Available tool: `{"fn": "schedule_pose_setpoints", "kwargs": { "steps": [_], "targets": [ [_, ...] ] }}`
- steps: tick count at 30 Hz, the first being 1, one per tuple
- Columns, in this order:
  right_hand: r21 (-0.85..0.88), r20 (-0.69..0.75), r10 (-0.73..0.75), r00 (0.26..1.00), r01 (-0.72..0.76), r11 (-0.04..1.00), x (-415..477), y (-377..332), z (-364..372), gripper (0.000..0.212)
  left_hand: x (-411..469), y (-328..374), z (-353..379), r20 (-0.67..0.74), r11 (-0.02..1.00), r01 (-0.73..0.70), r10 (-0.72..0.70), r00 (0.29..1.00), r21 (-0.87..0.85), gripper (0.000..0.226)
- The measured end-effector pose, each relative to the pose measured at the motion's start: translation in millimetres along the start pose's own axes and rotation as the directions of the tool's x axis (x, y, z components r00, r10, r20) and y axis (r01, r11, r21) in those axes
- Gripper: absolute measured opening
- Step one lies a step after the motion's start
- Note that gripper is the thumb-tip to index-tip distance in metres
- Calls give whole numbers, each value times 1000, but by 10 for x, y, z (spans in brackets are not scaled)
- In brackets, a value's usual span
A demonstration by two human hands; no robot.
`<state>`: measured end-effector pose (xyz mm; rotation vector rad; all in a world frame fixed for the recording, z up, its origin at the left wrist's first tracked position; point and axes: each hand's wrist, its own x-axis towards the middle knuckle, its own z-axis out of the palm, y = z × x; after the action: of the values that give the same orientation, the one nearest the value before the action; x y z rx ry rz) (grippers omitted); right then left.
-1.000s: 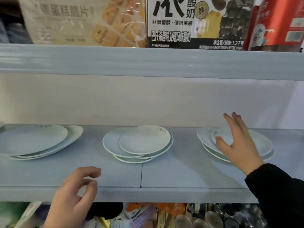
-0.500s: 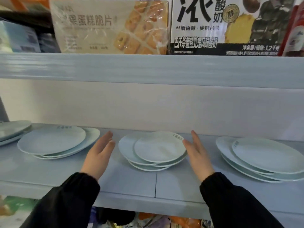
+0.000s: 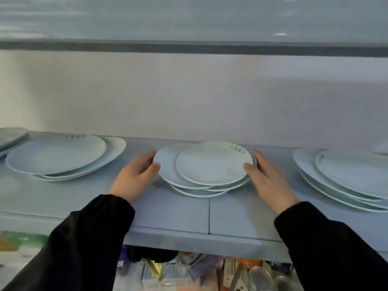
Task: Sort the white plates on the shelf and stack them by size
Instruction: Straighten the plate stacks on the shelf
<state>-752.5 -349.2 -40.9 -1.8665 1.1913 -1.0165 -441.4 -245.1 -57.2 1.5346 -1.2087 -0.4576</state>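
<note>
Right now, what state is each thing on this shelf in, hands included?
Middle pile, uneven, plates offset, resting on the shelf.
Left pile, uneven, untouched.
Right pile, uneven, untouched.
Left hand, holding the middle pile's left edge.
Right hand, holding its right edge.

Shop-like metal shelving (image 3: 178,217), plate stacks (image 3: 212,164) on display, packaged goods (image 3: 199,269) below
</note>
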Motion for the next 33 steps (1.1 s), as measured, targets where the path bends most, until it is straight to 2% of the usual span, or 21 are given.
{"fn": "schedule_pose_setpoints", "kwargs": {
  "steps": [2,4,6,10,15,19,23,27,33],
  "targets": [
    [-42,15,-11,1000,12,999,-18,-13,6,50,-1,-26,0,9,1000,0,0,1000,20,40],
    [-81,14,-24,1000,25,996,-16,2,5,30,13,-42,5,26,999,7,-8,1000,32,36],
    [-97,16,-45,999,47,994,-25,6,8,24,18,-45,5,41,1000,6,-7,999,27,36],
    [-144,7,-80,997,81,986,-77,-17,8,37,24,-45,-23,62,999,41,-42,997,14,65],
    [-237,21,-49,999,53,970,-50,14,59,56,7,-36,21,61,995,44,-50,997,95,61],
    [-274,71,-13,997,31,961,-27,73,94,66,14,-31,22,159,988,1,-26,987,155,84],
    [-337,216,-34,976,107,935,-31,89,162,57,31,-19,31,321,958,-126,38,946,258,57],
    [-370,267,21,964,83,926,-38,61,215,65,59,-28,46,365,947,-177,70,929,268,63],
    [-368,246,-77,966,166,915,19,125,204,43,62,-67,25,331,962,-156,75,941,224,59]
  ]
}}
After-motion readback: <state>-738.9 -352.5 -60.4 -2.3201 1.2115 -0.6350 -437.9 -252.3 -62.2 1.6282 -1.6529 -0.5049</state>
